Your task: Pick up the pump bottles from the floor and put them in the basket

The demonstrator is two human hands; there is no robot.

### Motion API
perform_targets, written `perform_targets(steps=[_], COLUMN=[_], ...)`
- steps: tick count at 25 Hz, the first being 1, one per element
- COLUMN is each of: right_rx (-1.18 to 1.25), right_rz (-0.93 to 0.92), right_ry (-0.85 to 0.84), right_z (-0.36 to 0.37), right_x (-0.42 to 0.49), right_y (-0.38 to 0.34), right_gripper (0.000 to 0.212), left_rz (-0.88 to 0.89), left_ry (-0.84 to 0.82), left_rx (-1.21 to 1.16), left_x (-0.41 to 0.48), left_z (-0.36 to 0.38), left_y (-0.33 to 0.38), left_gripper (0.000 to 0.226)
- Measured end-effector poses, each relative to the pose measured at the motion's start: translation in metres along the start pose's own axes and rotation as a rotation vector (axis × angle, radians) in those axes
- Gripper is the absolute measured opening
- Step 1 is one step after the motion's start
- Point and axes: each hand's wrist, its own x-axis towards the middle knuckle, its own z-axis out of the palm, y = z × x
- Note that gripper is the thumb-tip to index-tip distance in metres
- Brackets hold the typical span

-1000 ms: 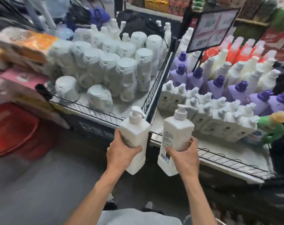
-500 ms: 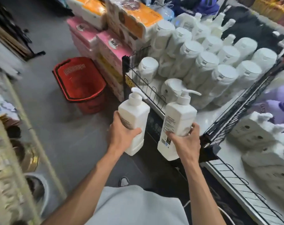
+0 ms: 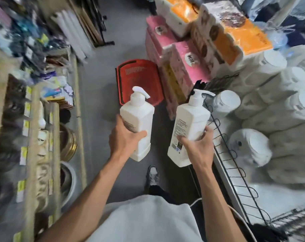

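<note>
My left hand (image 3: 123,138) grips a white pump bottle (image 3: 139,117) around its lower body, held upright at chest height. My right hand (image 3: 199,147) grips a second white pump bottle (image 3: 190,123) with a printed label, also upright. A red plastic basket (image 3: 139,70) stands on the grey floor ahead, just beyond and partly behind the left bottle's pump. Nothing shows inside the part of the basket I can see.
Pink and orange tissue packs (image 3: 183,55) are stacked right of the basket. A black wire display rack (image 3: 232,154) with white tubs (image 3: 249,147) runs along the right. Cluttered shelves (image 3: 34,128) line the left. My shoe (image 3: 152,175) is on the floor below the bottles.
My view has swung left from the shelf of bottles to the aisle, bringing the red basket to the centre ahead. Both hands keep their grip on the bottles.
</note>
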Motion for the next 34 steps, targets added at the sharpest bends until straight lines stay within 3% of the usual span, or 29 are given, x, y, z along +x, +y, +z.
perform_targets(steps=[11, 23, 34], right_rx=[-0.079, -0.071, -0.092], right_rz=[-0.085, 0.069, 0.089], right_ry=[-0.155, 0.004, -0.085], right_z=[0.123, 0.287, 0.367], right_x=[0.177, 0.291, 0.447], right_y=[-0.116, -0.221, -0.230], right_gripper=[0.078, 0.080, 0.082], left_rz=[-0.127, -0.041, -0.048], left_ry=[0.120, -0.061, -0.128], left_rx=[-0.071, 0.004, 0.062], left_x=[0.187, 0.438, 0.588], left_z=[-0.008, -0.054, 0.039], left_y=[0.037, 0.059, 0.083], left_gripper=[0.071, 0.065, 0.068])
